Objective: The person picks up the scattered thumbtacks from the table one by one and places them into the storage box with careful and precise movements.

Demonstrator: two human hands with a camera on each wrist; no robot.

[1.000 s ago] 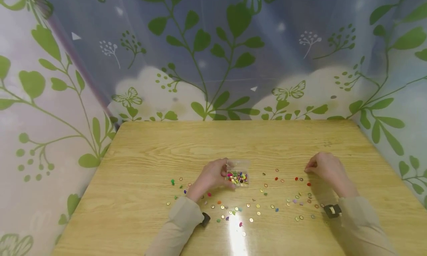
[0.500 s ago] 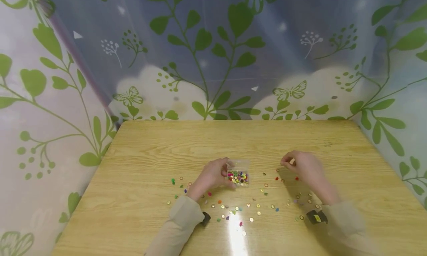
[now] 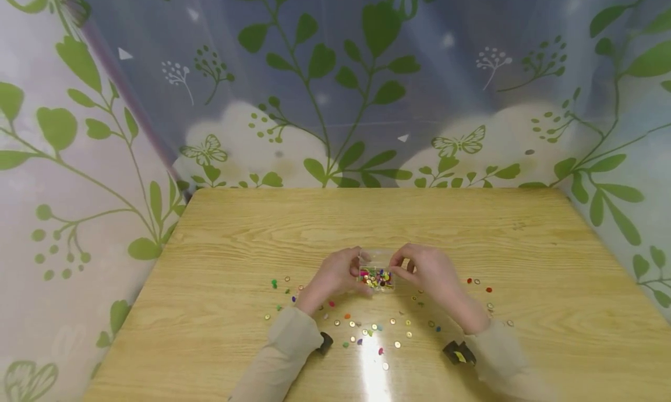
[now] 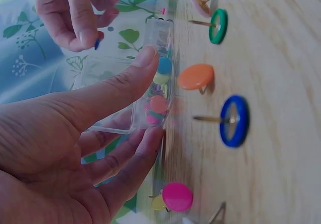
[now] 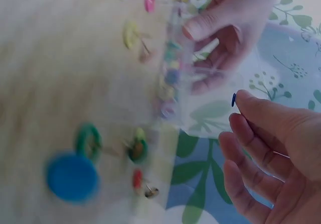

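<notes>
My left hand grips a small clear plastic box by its end, thumb on the near side and fingers behind. The box's clear lid stands raised at the far side, and colourful thumbtacks fill the bottom. My right hand is at the box's right end, its fingertips close over the opening. In both wrist views it pinches a blue thumbtack between thumb and forefinger. Beside the box, an orange thumbtack and a blue-rimmed one lie on the table.
Many loose thumbtacks are scattered on the wooden table, mostly in front of and to both sides of the box. A green thumbtack lies to the left, a red one to the right. A leaf-patterned curtain hangs behind the table.
My right hand has moved left across the table from the scattered thumbtacks to the box's right end. The left hand and the box have stayed in place.
</notes>
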